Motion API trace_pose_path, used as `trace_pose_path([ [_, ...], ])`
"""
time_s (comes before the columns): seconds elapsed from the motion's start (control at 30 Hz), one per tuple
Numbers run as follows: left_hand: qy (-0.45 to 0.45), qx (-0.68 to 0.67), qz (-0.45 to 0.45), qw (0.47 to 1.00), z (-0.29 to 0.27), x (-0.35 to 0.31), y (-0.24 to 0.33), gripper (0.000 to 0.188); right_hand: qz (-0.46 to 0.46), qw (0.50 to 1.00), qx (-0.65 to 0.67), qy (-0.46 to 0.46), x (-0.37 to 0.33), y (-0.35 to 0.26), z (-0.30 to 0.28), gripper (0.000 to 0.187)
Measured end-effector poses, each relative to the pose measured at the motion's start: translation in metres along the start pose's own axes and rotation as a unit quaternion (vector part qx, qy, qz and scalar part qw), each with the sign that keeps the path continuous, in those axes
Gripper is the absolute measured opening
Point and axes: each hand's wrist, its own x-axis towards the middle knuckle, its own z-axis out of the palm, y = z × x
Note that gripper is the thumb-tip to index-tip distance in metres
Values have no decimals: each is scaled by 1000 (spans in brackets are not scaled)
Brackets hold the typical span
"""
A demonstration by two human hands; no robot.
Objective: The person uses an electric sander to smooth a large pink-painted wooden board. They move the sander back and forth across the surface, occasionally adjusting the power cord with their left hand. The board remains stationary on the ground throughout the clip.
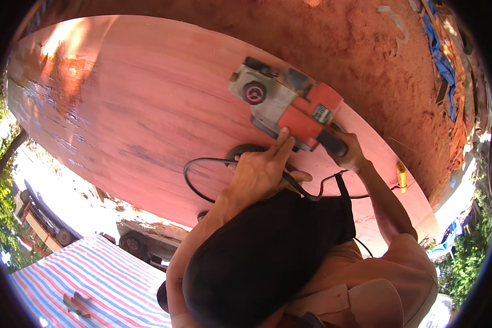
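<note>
A red and grey belt sander (290, 106) with a black front knob lies on a broad pinkish wooden slab (164, 98). Around its black rear handle, my right hand (351, 152) is closed. My left hand (262, 169) is at the sander's near side, with fingers stretched toward its lower edge and the thumb apart. Some left fingers are hidden. A black power cord (194, 188) loops on the slab and passes by the left hand; whether that hand presses on it I cannot tell. My black-clad knee (257, 251) rises just below the hands.
A small yellow object (402, 175) sits near the slab's right end. Reddish soil (344, 38) lies beyond the slab, with a blue tarp (440, 49) at far right. At lower left are a striped sheet (101, 273) bearing small pieces, a wheel (134, 244) and a vehicle (41, 218).
</note>
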Motion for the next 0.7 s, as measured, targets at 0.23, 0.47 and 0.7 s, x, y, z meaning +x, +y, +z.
trace_pose_path([
  [0.23, -144, 37, 65, 987, 17, 32, -1, 81, -101, 994, 32, 35, -18, 53, -25, 31],
  [0.47, 8, 118, 0, 993, -28, 20, -35, 67, -100, 995, 32, -4, 66, -6, 3, 37],
  [0.7, 204, 110, -99, 968, -121, 23, -121, 47, -198, 979, 39, 39, 191, -136, 61, 36],
])
